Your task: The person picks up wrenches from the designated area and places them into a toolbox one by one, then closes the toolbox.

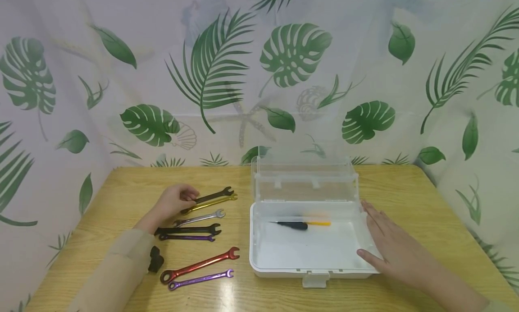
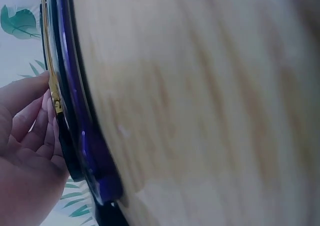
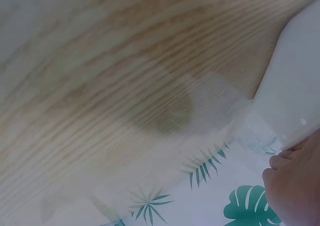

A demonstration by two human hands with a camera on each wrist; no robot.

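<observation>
Head view: the left hand (image 1: pixel 176 200) lies on the wooden table (image 1: pixel 405 190) at the far end of a row of wrenches, its fingers curled over the near ends of the black wrench (image 1: pixel 214 195) and the gold wrench (image 1: pixel 211 204) — the two lie side by side, slanting away to the right. The forearm in a beige sleeve (image 1: pixel 117 271) runs back toward the near left corner. Whether the fingers truly pinch a wrench or only rest on it I cannot tell; the left wrist view shows fingertips (image 2: pixel 47 118) against the gold wrench's end.

The right hand (image 1: pixel 391 246) is flat and relaxed, fingers straight, laid against the right wall of the clear plastic box (image 1: pixel 259 240), thumb at its near right corner. The box stands open — lid upright at the back — and a screwdriver (image 1: pixel 302 224) with a black and yellow handle lies inside.

Nearer along the row lie a silver wrench (image 1: pixel 198 218), a second black wrench (image 1: pixel 188 230), a purple wrench (image 1: pixel 186 237), a red wrench (image 1: pixel 199 265) and another purple wrench (image 1: pixel 200 279). A small black piece (image 1: pixel 156 259) sits by the sleeve.
</observation>
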